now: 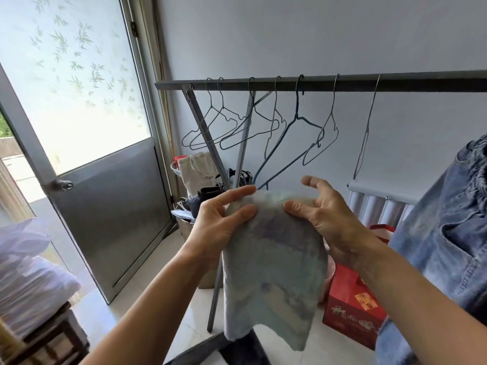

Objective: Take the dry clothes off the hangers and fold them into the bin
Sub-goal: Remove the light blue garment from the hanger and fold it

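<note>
While both bare hands hold it up in front of the drying rack (316, 84), a pale cloth (274, 272) with washed-out blue, green and purple patches hangs down from its top edge, its lower end loose above the floor (168, 259). The left hand (218, 227) pinches the cloth's upper left corner between thumb and fingers, closed on the fabric. The right hand (332, 219) presses its thumb on the upper right part of the cloth, while its other fingers are spread wide and lifted off it. Behind the hands, a row of bare wire hangers (237, 127) hangs from the rack's dark bar, with one blue hanger (290, 143) just above the cloth. A denim garment (442, 246) hangs at the right edge, near the right forearm. On the floor under the rack stands a basket (188, 229) stuffed with dark bags and papers, and a cream tote bag (197, 169) stands behind it, near the wall. A red box (350, 309) with gold print sits on the floor right of the cloth; whether anything is in it cannot be seen. At the left is a metal door (105, 206) with a frosted leaf-patterned pane, and white bedding (29, 283) lies in the lower left corner.
</note>
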Tool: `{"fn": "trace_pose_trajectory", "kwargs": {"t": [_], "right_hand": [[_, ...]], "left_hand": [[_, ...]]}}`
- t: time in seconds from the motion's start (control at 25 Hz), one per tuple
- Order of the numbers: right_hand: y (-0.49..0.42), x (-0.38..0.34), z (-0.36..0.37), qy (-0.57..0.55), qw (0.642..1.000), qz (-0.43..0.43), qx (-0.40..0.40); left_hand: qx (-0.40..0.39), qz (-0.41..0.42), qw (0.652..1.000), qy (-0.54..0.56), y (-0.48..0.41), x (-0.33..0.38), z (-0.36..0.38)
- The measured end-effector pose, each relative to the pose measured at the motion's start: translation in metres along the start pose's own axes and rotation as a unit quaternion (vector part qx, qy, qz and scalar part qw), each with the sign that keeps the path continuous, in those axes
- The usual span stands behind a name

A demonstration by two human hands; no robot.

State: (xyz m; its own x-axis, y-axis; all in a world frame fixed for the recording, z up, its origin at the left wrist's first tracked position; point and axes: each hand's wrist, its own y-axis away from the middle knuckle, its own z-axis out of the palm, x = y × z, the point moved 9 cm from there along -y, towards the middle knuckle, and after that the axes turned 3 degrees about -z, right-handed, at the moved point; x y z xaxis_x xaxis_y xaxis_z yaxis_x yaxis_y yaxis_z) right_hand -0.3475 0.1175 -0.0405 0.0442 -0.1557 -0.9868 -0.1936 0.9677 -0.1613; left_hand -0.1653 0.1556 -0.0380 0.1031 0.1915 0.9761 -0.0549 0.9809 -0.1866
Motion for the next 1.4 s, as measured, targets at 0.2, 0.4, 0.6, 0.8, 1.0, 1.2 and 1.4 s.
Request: {"fn": "trace_pose_trajectory", "kwargs": {"t": [0.2,0.4,0.6,0.8,1.0,1.2,1.4], "right_hand": [[0.005,-0.008,0.011,0.106,0.988,-0.050,-0.102],[0.006,-0.030,0.011,0.275,0.951,-0.121,-0.079],[0.002,-0.041,-0.003,0.187,0.974,-0.119,-0.056],[-0.003,-0.028,0.008,-0.007,0.996,-0.058,-0.074],[-0.011,-0.026,0.004,-0.055,0.997,-0.044,-0.040],[-0.018,-0.010,-0.007,-0.106,0.994,0.006,-0.042],[0.007,0.032,0.000,-0.284,0.942,0.118,-0.135]], "left_hand": [[0.025,0.038,0.985,-0.167,-0.004,0.014,-0.005],[0.014,0.127,0.886,-0.446,-0.003,0.040,-0.001],[-0.027,0.048,0.951,-0.303,-0.013,0.037,-0.015],[-0.021,-0.044,0.999,-0.021,-0.015,0.013,-0.007],[-0.072,-0.109,0.987,0.092,-0.007,-0.022,-0.004],[-0.048,-0.122,0.990,0.057,0.001,-0.044,0.001],[0.014,-0.089,0.994,0.065,-0.008,-0.031,-0.002]]}}
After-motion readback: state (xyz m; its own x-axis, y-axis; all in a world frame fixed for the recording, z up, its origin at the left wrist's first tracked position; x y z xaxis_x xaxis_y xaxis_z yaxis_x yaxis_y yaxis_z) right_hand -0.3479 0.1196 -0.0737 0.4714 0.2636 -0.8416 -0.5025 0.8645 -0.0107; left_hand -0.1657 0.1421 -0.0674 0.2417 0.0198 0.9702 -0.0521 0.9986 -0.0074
